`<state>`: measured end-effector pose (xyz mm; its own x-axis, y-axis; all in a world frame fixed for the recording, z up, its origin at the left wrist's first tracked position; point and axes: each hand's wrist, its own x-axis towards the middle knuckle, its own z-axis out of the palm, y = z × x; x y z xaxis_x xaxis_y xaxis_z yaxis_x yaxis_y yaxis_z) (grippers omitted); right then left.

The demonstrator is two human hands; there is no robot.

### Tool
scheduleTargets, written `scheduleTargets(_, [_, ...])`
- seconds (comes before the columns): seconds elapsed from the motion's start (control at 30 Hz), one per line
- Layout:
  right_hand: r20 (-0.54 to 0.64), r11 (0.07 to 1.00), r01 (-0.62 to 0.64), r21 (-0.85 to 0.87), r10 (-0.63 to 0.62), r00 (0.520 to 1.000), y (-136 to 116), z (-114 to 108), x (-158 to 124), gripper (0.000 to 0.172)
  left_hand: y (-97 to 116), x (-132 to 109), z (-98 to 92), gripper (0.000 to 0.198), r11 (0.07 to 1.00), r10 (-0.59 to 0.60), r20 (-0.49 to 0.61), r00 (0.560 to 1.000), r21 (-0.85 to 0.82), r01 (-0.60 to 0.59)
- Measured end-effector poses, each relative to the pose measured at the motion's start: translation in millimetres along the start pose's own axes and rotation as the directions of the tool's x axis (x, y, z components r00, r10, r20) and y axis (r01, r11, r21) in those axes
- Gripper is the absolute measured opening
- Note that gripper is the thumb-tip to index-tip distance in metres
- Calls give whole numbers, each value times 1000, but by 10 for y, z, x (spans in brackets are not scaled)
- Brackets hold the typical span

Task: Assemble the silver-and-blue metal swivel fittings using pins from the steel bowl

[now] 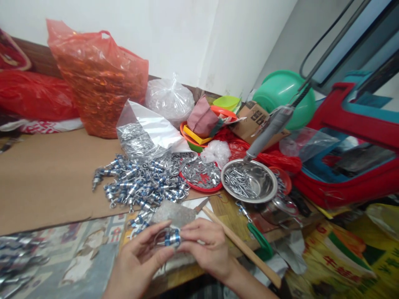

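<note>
Between my fingertips is a small blue-and-silver metal piece (172,238) with a curved wire loop at its left end. My left hand (140,253) pinches it from the left, thumb below and fingers above. From the right, my right hand (205,245) grips its other end with thumb and fingers closed. Just behind my hands sits a grey block (174,214). Beyond it spreads a heap of similar blue-and-silver metal pieces (146,180), several with rings or hooks. A hammer's wooden handle (243,247) slants past my right hand.
A steel bowl (272,187) holds silver pins, beside a red tray (215,189) of small metal parts. Above the bowl hangs a grey-handled tool (269,131) on a cable. A red plastic bag (102,83) and cardboard (62,178) lie left. More metal pieces (18,261) are front left.
</note>
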<state>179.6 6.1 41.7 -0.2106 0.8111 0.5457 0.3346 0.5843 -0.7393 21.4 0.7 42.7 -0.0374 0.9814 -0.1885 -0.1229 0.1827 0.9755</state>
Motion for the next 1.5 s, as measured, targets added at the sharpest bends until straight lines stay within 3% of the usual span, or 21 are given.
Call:
scheduleTargets(0.1, [188, 988, -151, -28, 153, 970, 28, -95, 145, 11, -81, -5, 39, 52, 989, -77, -43, 996, -130, 71])
scheduleTargets(0.17, [291, 946, -184, -266, 261, 921, 155, -221, 345, 12, -113, 15, 51, 49, 989, -106, -26, 994, -102, 103])
scheduleTargets(0.2, [265, 881, -183, -437, 321, 909, 253, -289, 466, 13, -123, 29, 55, 48, 990, -112, -22, 993, -89, 110])
scheduleTargets(0.23, [130, 718, -214, -662, 391, 911, 370, -351, 592, 17, -129, 42, 59, 49, 990, -112, -27, 993, -85, 109])
scheduleTargets(0.33, [5, 525, -279, -804, 475, 880, 752, -446, 924, 21, -140, 74, 75, 62, 986, -113, -55, 992, -126, 106])
scheduleTargets(0.5, [-15, 430, -292, -854, 541, 841, 1151, -366, 1157, 17, -148, 96, 84, 81, 961, -183, -19, 983, -214, 175])
scheduleTargets(0.67, [-4, 518, -312, -796, 512, 859, 1085, -434, 1139, 23, -117, 91, 91, 88, 938, -209, -25, 978, -289, 194])
scheduleTargets(0.83, [134, 767, -215, -605, 364, 922, 541, -313, 707, 19, -101, 77, 99, 84, 931, -213, -18, 977, -307, 197])
scheduleTargets(0.87, [187, 886, -116, -450, 220, 957, 431, -246, 591, 18, -102, 75, 99, 82, 932, -207, -15, 978, -307, 193])
scheduleTargets(0.9, [210, 943, 0, -333, 75, 975, 340, -173, 484, 20, -103, 73, 98, 81, 934, -201, -14, 980, -306, 187])
scheduleTargets(0.97, [226, 957, 205, -204, -157, 961, 232, -34, 324, 24, -102, 69, 96, 79, 936, -192, -17, 981, -305, 177])
scheduleTargets(1.03, [249, 921, 316, -228, -259, 933, 205, 64, 246, 25, -98, 63, 95, 78, 936, -191, -23, 981, -304, 175])
scheduleTargets(1.27, [364, 867, 300, -398, -151, 919, 199, 71, 146, 27, -119, 52, 88, 78, 932, -189, -9, 982, -316, 177])
scheduleTargets(1.43, [300, 912, 183, -368, -69, 951, 242, -29, 39, 37, -144, 59, 91, 79, 932, -194, -29, 981, -319, 174])
scheduleTargets(1.5, [208, 924, 93, -370, -15, 978, 306, -152, 4, 36, -140, 57, 92, 79, 934, -193, -24, 981, -311, 176])
